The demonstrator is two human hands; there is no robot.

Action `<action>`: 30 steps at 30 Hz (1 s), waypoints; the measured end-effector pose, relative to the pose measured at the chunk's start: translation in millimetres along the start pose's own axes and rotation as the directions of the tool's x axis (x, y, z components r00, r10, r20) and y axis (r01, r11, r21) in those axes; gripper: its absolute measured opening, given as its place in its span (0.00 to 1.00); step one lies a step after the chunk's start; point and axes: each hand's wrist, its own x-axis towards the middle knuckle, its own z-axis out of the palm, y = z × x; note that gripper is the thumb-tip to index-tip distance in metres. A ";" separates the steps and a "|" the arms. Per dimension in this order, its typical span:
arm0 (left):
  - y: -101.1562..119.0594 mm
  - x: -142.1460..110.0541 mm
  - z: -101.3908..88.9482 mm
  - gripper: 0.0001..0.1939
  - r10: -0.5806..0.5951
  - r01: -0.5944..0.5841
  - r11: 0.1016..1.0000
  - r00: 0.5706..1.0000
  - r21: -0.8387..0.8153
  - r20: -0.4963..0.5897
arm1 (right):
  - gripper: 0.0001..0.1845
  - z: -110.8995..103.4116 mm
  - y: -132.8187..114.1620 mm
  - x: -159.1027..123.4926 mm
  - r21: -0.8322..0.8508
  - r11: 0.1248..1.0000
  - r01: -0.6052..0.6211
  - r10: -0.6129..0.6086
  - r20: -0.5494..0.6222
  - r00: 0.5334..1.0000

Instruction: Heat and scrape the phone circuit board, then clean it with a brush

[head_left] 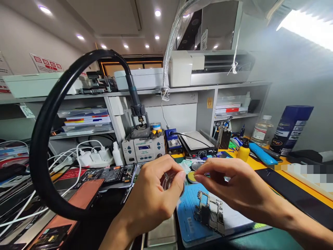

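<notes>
Left of the board [214, 217], the left hand [158, 189] pinches a clear, round tub [167, 181]. Beyond the board, the right hand's [229, 180] fingertips are close; whether pressed together, I cannot tell.

Blown-out glare from the upper-right lamp [309, 29], hazy wall [299, 76] below, small bright ceiling lights [157, 13], stretched edges.
</notes>
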 end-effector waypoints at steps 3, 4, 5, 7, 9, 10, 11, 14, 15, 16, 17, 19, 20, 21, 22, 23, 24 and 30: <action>1.9 -0.1 -1.0 0.11 0.012 -0.012 1.000 1.000 0.001 -0.023 | 0.17 -3.1 1.9 0.0 0.087 0.994 -0.063 0.059 0.040 0.997; 2.9 0.0 -1.4 0.11 0.018 -0.018 1.000 0.999 0.000 -0.026 | 0.16 -3.5 0.9 0.4 0.086 0.994 -0.063 0.061 0.034 0.998; 4.2 0.4 -1.9 0.11 0.023 -0.023 1.000 0.999 -0.002 -0.031 | 0.16 -3.4 -0.4 1.0 0.069 0.996 -0.055 0.054 0.020 0.998; 7.3 1.5 -2.7 0.12 0.041 -0.042 0.999 0.998 -0.005 -0.046 | 0.17 -2.8 -2.5 1.7 0.041 0.999 -0.035 0.035 -0.006 0.999; 9.6 2.6 -3.2 0.13 0.059 -0.060 0.998 0.996 -0.006 -0.071 | 0.17 -3.1 -2.6 1.5 0.089 0.994 -0.056 0.056 0.010 0.998; 9.8 2.8 -3.2 0.13 0.063 -0.063 0.998 0.995 -0.006 -0.081 | 0.16 -3.9 -1.8 1.0 0.142 0.986 -0.086 0.081 0.039 0.996; 9.3 2.7 -3.1 0.12 0.065 -0.066 0.998 0.994 -0.006 -0.087 | 0.15 -5.1 -0.2 0.4 0.197 0.974 -0.115 0.103 0.068 0.992; 4.7 0.8 -2.6 0.12 0.057 -0.057 0.998 0.995 -0.006 -0.078 | 0.12 -9.9 7.2 -1.4 0.319 0.930 -0.180 0.146 0.128 0.981; 3.0 0.2 -2.6 0.12 0.054 -0.055 0.998 0.996 -0.006 -0.071 | 0.12 -11.5 10.0 -1.6 0.344 0.919 -0.194 0.156 0.136 0.978; 1.7 -0.1 -2.7 0.12 0.051 -0.052 0.999 0.996 -0.006 -0.067 | 0.12 -13.1 12.7 -1.6 0.365 0.908 -0.205 0.165 0.140 0.976; 0.8 0.0 -2.9 0.12 0.050 -0.051 0.999 0.997 -0.005 -0.065 | 0.13 -14.6 15.1 -1.4 0.388 0.894 -0.222 0.178 0.146 0.973; 0.3 1.1 -3.1 0.12 0.048 -0.048 0.999 0.997 -0.002 -0.066 | 0.14 -17.2 19.6 -0.8 0.433 0.859 -0.272 0.215 0.175 0.961; 0.3 1.8 -3.0 0.12 0.046 -0.046 0.999 0.997 -0.001 -0.067 | 0.14 -18.4 22.0 -0.6 0.442 0.846 -0.298 0.233 0.195 0.953; 0.2 2.5 -2.6 0.12 0.043 -0.043 0.999 0.997 0.000 -0.065 | 0.15 -19.4 24.7 -0.8 0.437 0.842 -0.317 0.246 0.213 0.946; -0.4 2.8 -2.1 0.12 0.039 -0.039 0.999 0.997 0.001 -0.062 | 0.15 -20.4 27.8 -1.2 0.422 0.845 -0.329 0.254 0.225 0.941; -1.6 2.8 -1.5 0.13 0.036 -0.036 0.999 0.998 0.002 -0.055 | 0.16 -21.3 31.0 -1.9 0.411 0.849 -0.331 0.257 0.225 0.940; -3.4 2.4 -0.8 0.13 0.033 -0.032 0.999 0.998 0.003 -0.049 | 0.17 -22.3 34.3 -2.5 0.407 0.853 -0.327 0.261 0.209 0.942; -18.4 -2.3 3.3 0.10 0.032 -0.030 0.999 0.999 0.042 -0.038 | 0.20 -21.6 28.8 1.8 0.534 0.801 -0.270 0.213 0.167 0.963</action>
